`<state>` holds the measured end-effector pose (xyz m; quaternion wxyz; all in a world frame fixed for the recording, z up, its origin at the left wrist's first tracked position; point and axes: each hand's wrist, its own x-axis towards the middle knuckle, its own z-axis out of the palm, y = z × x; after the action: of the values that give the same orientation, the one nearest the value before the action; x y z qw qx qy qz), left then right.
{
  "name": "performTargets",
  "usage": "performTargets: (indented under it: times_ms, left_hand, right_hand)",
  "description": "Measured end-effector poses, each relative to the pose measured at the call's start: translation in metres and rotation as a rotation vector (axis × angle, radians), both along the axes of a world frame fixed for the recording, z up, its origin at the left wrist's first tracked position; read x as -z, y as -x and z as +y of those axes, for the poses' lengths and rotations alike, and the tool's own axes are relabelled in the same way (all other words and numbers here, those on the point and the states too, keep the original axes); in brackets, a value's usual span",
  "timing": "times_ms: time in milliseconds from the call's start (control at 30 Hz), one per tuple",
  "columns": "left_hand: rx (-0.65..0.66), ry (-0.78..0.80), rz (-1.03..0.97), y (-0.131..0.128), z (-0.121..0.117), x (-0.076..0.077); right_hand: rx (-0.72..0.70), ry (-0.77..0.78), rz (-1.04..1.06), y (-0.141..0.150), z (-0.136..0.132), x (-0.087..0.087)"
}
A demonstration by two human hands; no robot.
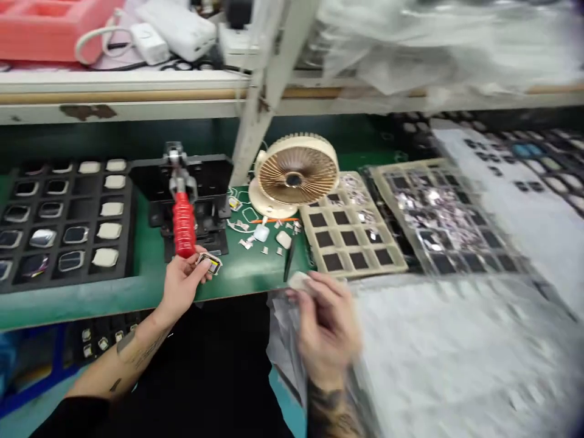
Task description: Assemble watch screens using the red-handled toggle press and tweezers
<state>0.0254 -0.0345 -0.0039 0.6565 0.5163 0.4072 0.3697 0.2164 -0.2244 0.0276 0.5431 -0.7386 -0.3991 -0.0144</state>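
Between thumb and fingers, my left hand (185,281) holds a small watch case (210,264) with a metallic rim and something yellow inside. It is just below the red handle (184,225) of a black toggle-clamp press (207,210). My right hand (329,322), blurred, pinches a pale rounded-square piece (300,281) over the table's front edge. Ahead of it lie a dark slim tool (289,260), a white rounded-square piece (283,239) and several small pinkish-silver parts (246,243) on the green table (246,274).
A black tray (86,219) of watch cases and white pieces stands left. Behind the small parts is a cream fan (296,170). Compartment trays (371,243) and a second parts tray (449,219) sit right, near white plastic sheeting (447,347). A shelf post (269,79) rises behind.
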Motion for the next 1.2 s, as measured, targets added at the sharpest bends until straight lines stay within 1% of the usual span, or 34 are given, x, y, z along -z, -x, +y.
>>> performTargets:
  times_ms: [67,100,167,267,400,467,533,600,700,767,867,933,967,1000,1033,1100,1133,1200]
  left_hand:
    - [-0.008,0.058,-0.042,0.006,0.002,-0.002]
    - [-0.012,0.078,-0.059,0.009,0.003,-0.003]
    - [-0.028,0.105,-0.102,0.018,0.004,-0.005]
    - [-0.069,0.127,-0.181,0.030,0.002,-0.006]
    - [-0.103,0.109,-0.180,0.038,-0.004,-0.010]
    - [-0.127,0.085,-0.163,0.038,-0.006,-0.011]
    - [-0.138,0.061,-0.160,0.037,-0.006,-0.012]
    - [-0.117,0.041,-0.161,0.037,-0.005,-0.012]
    - [-0.059,0.004,-0.132,0.039,-0.006,-0.010]
    - [-0.019,-0.042,-0.087,0.041,-0.007,-0.008]
    - [0.014,-0.151,0.026,0.043,-0.009,-0.004]
    - [-0.013,-0.216,0.084,0.042,-0.009,-0.002]
    - [-0.037,-0.221,0.086,0.041,-0.009,-0.002]
    - [-0.064,-0.195,0.062,0.039,-0.008,-0.001]
    - [-0.086,-0.132,0.018,0.037,-0.007,-0.001]
    - [-0.119,0.076,-0.101,0.034,-0.006,-0.003]
    - [-0.140,0.190,-0.157,0.032,-0.005,-0.004]
    - [-0.190,0.369,-0.236,0.032,-0.004,-0.006]
  right_hand:
    - [-0.222,-0.039,0.183,0.028,0.041,0.014]
    - [-0.312,-0.050,0.211,0.036,0.058,0.019]
    - [-0.471,-0.054,0.149,0.045,0.085,0.025]
    - [-0.616,-0.051,0.006,0.050,0.113,0.025]
    - [-0.721,-0.038,-0.031,0.059,0.134,0.023]
    - [-0.732,-0.032,0.006,0.063,0.137,0.025]
    - [-0.696,-0.016,0.115,0.067,0.137,0.028]
    - [-0.659,0.004,0.262,0.067,0.135,0.031]
    - [-0.676,0.024,0.404,0.063,0.133,0.034]
    - [-0.681,0.031,0.415,0.059,0.133,0.036]
    - [-0.651,0.018,0.380,0.056,0.131,0.036]
    - [-0.638,0.000,0.366,0.056,0.132,0.035]
    - [-0.642,0.000,0.362,0.056,0.133,0.034]
    - [-0.654,0.012,0.357,0.055,0.134,0.032]
    - [-0.668,0.034,0.344,0.054,0.137,0.030]
    - [-0.662,0.073,0.276,0.050,0.143,0.023]
    - [-0.625,0.069,0.228,0.047,0.146,0.019]
    - [-0.500,-0.015,0.129,0.041,0.151,0.010]
